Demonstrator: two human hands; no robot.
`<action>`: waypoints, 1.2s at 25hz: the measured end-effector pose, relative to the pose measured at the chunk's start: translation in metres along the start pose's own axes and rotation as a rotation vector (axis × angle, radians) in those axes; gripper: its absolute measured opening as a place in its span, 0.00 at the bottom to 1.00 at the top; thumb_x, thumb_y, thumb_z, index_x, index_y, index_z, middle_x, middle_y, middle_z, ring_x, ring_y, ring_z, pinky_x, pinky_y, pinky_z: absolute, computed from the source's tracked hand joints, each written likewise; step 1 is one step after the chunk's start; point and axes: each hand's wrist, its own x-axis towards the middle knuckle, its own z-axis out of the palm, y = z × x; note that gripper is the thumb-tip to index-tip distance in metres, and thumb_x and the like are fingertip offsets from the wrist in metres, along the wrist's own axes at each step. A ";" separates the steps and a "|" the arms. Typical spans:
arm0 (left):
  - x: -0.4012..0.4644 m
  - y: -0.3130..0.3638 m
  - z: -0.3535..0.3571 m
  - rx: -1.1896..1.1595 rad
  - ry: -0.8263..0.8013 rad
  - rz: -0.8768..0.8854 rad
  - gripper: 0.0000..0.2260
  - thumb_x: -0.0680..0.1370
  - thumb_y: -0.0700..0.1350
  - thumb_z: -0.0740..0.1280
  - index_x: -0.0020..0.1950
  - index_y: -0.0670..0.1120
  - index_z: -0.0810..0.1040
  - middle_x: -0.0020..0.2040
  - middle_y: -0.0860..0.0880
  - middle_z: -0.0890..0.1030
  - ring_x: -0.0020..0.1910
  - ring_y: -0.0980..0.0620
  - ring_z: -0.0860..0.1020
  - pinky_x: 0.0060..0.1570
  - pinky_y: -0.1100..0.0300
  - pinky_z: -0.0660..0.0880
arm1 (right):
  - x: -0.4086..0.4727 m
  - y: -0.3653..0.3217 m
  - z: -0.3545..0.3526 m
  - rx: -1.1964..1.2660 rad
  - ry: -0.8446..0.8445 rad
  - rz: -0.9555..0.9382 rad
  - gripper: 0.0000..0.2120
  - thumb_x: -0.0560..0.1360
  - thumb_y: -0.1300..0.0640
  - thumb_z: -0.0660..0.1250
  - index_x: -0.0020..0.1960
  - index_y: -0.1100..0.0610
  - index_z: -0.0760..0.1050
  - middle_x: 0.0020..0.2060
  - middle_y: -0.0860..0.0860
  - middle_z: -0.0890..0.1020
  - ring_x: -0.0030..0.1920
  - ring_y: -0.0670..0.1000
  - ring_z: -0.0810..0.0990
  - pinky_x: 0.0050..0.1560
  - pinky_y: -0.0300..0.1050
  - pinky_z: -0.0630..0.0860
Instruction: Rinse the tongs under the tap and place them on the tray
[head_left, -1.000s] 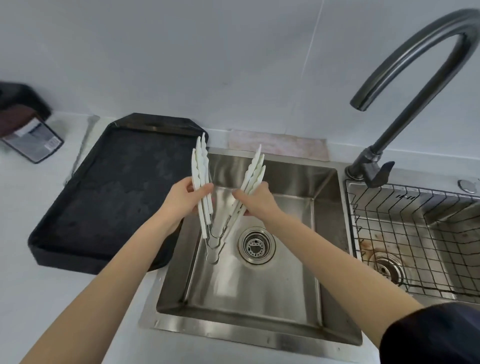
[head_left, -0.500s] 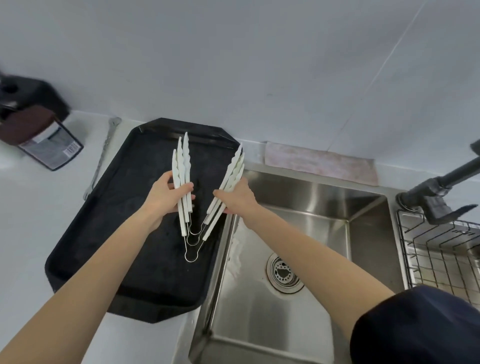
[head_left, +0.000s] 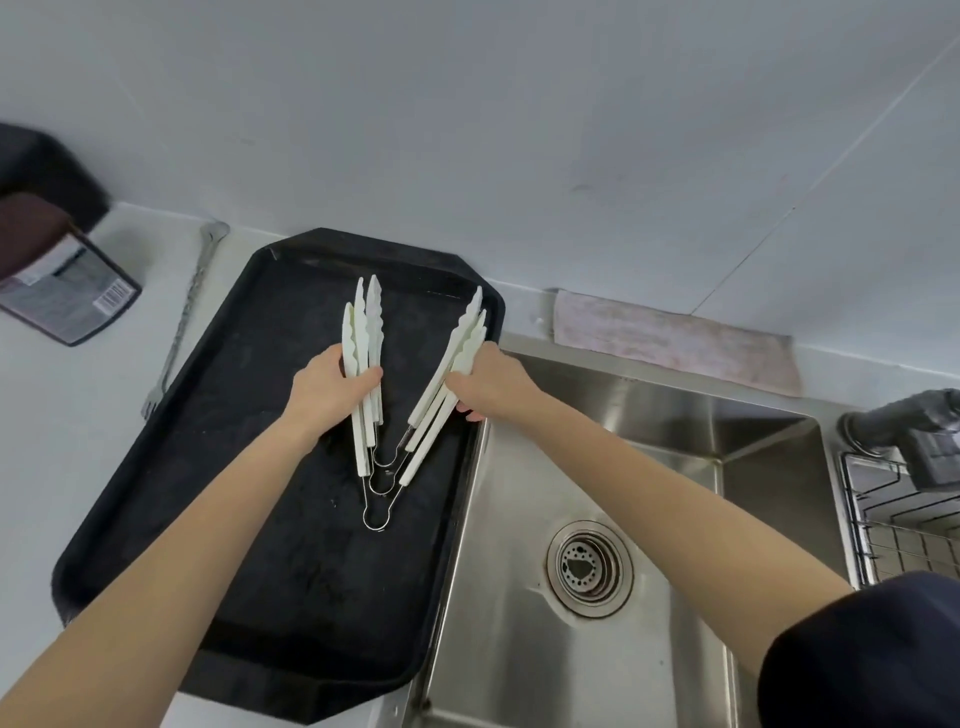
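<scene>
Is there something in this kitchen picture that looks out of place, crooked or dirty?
Little stands out. The black tray sits askew, its near right corner overhanging the sink. A dark ring surrounds the drain. A metal utensil lies loose on the counter beside the tray. Both hands grip the white tongs over the tray.

Both hands, left (head_left: 330, 387) and right (head_left: 491, 384), grip the spread tongs (head_left: 384, 415) over the middle of the black tray (head_left: 156, 499), filling that stretch. The tray's near half lies open, and so does the sink basin (head_left: 524, 649) just beside it. A metal utensil (head_left: 182, 322) lies along the tray's left rim
</scene>
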 end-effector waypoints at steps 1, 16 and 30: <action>0.001 0.000 0.000 0.023 0.000 0.015 0.17 0.77 0.47 0.63 0.63 0.40 0.72 0.57 0.43 0.77 0.56 0.44 0.75 0.54 0.55 0.70 | -0.002 0.001 0.001 -0.050 0.024 -0.015 0.22 0.76 0.57 0.57 0.66 0.67 0.60 0.57 0.63 0.78 0.55 0.61 0.80 0.56 0.53 0.78; -0.020 -0.054 0.019 0.612 0.100 0.421 0.38 0.71 0.64 0.40 0.77 0.44 0.45 0.79 0.44 0.47 0.77 0.43 0.45 0.74 0.45 0.41 | -0.019 0.040 0.041 -0.685 0.279 -0.464 0.36 0.78 0.39 0.52 0.78 0.53 0.42 0.78 0.53 0.41 0.77 0.54 0.38 0.73 0.57 0.35; 0.000 -0.035 0.018 0.667 0.092 0.329 0.37 0.72 0.63 0.40 0.77 0.45 0.41 0.78 0.45 0.41 0.77 0.45 0.39 0.73 0.46 0.37 | -0.004 0.042 0.021 -0.678 0.294 -0.463 0.35 0.78 0.39 0.50 0.78 0.52 0.41 0.78 0.50 0.41 0.78 0.53 0.39 0.74 0.57 0.37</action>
